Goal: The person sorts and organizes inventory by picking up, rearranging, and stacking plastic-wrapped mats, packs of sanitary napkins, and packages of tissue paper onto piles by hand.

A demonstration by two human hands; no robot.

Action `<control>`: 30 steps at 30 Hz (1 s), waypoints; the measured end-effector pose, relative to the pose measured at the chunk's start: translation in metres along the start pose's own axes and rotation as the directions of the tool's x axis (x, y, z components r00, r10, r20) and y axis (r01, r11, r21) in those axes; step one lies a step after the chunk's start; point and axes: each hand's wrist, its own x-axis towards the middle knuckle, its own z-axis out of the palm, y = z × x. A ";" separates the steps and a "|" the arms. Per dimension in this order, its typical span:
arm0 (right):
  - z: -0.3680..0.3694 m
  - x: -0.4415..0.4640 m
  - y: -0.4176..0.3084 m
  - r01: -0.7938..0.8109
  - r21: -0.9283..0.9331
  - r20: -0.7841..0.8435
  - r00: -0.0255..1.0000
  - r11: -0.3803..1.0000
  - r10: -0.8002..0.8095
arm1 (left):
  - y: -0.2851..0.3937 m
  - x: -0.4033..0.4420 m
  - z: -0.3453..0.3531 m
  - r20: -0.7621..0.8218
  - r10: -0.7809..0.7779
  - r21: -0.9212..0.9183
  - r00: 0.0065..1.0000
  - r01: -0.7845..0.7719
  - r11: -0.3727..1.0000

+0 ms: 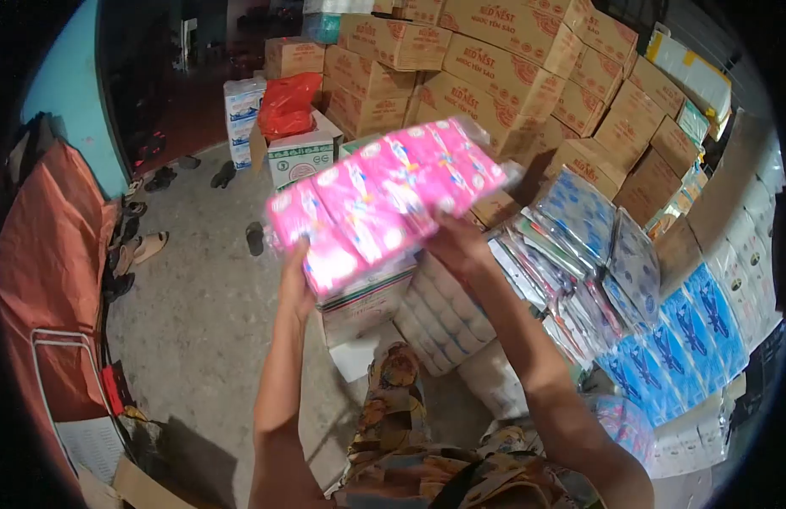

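Note:
A long pink plastic-wrapped pack [384,199], made up of several smaller packets side by side, is held up in front of me, its right end tilted higher. My left hand [298,276] grips its near left corner. Along the near edge, further right, my right hand [454,242] holds it too. The far fingers of both hands are hidden under or behind the pack. Below it stands a carton [367,310], partly covered by the pack. Beside that carton is a clear-wrapped bundle of white rolls [444,318].
Stacked brown cartons [511,64] fill the back right. Flat plastic packets [571,280] and blue packs [677,339] lie to my right. A red bag [289,103] tops an open box. Shoes [151,246] line the left floor beside an orange cover [58,246].

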 end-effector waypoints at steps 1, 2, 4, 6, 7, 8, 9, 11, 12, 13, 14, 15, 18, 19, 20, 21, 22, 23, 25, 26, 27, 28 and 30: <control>-0.007 0.018 -0.002 -0.047 -0.060 -0.041 0.998 0.997 0.045 | 0.007 0.025 -0.001 -0.022 -0.005 0.035 1.000 0.006 0.999; -0.014 0.028 0.000 -0.097 -0.116 -0.084 0.993 0.988 0.087 | 0.012 0.049 -0.007 -0.042 -0.012 0.076 0.999 0.015 0.997; -0.041 0.032 0.014 -0.081 -0.164 -0.058 0.996 0.983 0.072 | 0.008 0.097 -0.034 -0.130 0.006 0.215 0.991 0.023 0.976; -0.064 0.012 0.031 -0.155 -0.415 -0.217 0.974 0.897 0.068 | -0.008 0.145 -0.084 -0.243 0.078 0.423 0.967 0.033 0.906; -0.062 -0.008 0.038 -0.167 -0.563 -0.306 0.952 0.809 -0.017 | -0.015 0.159 -0.100 -0.285 0.139 0.503 0.949 0.025 0.864; -0.075 -0.021 0.044 -0.171 -0.556 -0.324 0.946 0.813 -0.023 | -0.016 0.162 -0.104 -0.307 0.186 0.529 0.933 0.005 0.849; -0.095 -0.036 0.051 -0.272 -0.390 -0.307 0.939 0.880 0.154 | -0.011 0.129 -0.065 -0.341 0.271 0.506 0.900 -0.067 0.860; -0.116 -0.071 0.062 -0.382 -0.181 -0.271 0.905 0.906 0.328 | -0.005 0.103 -0.034 -0.395 0.269 0.453 0.878 -0.068 0.889; -0.119 -0.087 0.065 -0.444 -0.324 -0.353 0.876 0.835 0.329 | -0.008 0.101 -0.034 -0.378 0.326 0.473 0.866 -0.122 0.872; -0.120 -0.102 0.066 -0.505 -0.448 -0.432 0.845 0.738 0.316 | -0.010 0.104 -0.041 -0.370 0.315 0.490 0.874 -0.104 0.865; -0.121 -0.114 0.062 -0.538 -0.463 -0.410 0.835 0.704 0.367 | -0.011 0.108 -0.047 -0.341 0.344 0.503 0.875 -0.139 0.853; -0.118 -0.127 0.058 -0.535 -0.444 -0.416 0.834 0.719 0.363 | -0.014 0.116 -0.058 -0.309 0.373 0.512 0.875 -0.178 0.840; -0.115 -0.163 0.043 -0.498 -0.499 -0.439 0.851 0.709 0.289 | -0.021 0.130 -0.083 -0.337 0.453 0.584 0.825 -0.195 0.788; -0.118 -0.175 0.035 -0.449 -0.383 -0.336 0.882 0.807 0.330 | -0.023 0.140 -0.095 -0.364 0.494 0.573 0.790 -0.228 0.787; -0.121 -0.185 0.029 -0.395 -0.249 -0.225 0.912 0.884 0.344 | -0.021 0.139 -0.099 -0.281 0.521 0.628 0.806 -0.256 0.735; -0.124 -0.194 0.025 -0.369 -0.227 -0.240 0.918 0.902 0.315 | -0.016 0.138 -0.105 -0.243 0.515 0.626 0.822 -0.273 0.730; -0.129 -0.206 0.017 -0.411 -0.182 -0.359 0.874 0.893 0.329 | -0.012 0.137 -0.112 -0.204 0.509 0.623 0.836 -0.290 0.726; -0.134 -0.225 0.008 -0.441 -0.121 -0.481 0.810 0.889 0.335 | -0.012 0.121 -0.094 -0.148 0.450 0.559 0.881 -0.301 0.773; -0.131 -0.261 -0.003 -0.410 -0.468 -0.517 0.845 0.783 0.134 | -0.011 0.088 -0.051 -0.031 0.321 0.426 0.947 -0.278 0.861; -0.124 -0.280 -0.015 -0.460 -0.525 -0.589 0.803 0.716 0.084 | -0.008 0.108 -0.071 0.068 0.272 0.417 0.960 -0.275 0.866; -0.113 -0.298 -0.028 -0.465 -0.512 -0.629 0.775 0.722 0.053 | -0.005 0.127 -0.091 0.167 0.219 0.409 0.961 -0.269 0.872; -0.110 -0.320 -0.038 -0.472 -0.498 -0.664 0.747 0.728 0.030 | -0.003 0.145 -0.109 0.263 0.164 0.402 0.951 -0.262 0.877; -0.126 -0.369 -0.046 -0.331 -0.458 -0.688 0.719 0.825 -0.094 | -0.016 0.147 -0.093 0.241 0.104 0.466 0.965 -0.209 0.860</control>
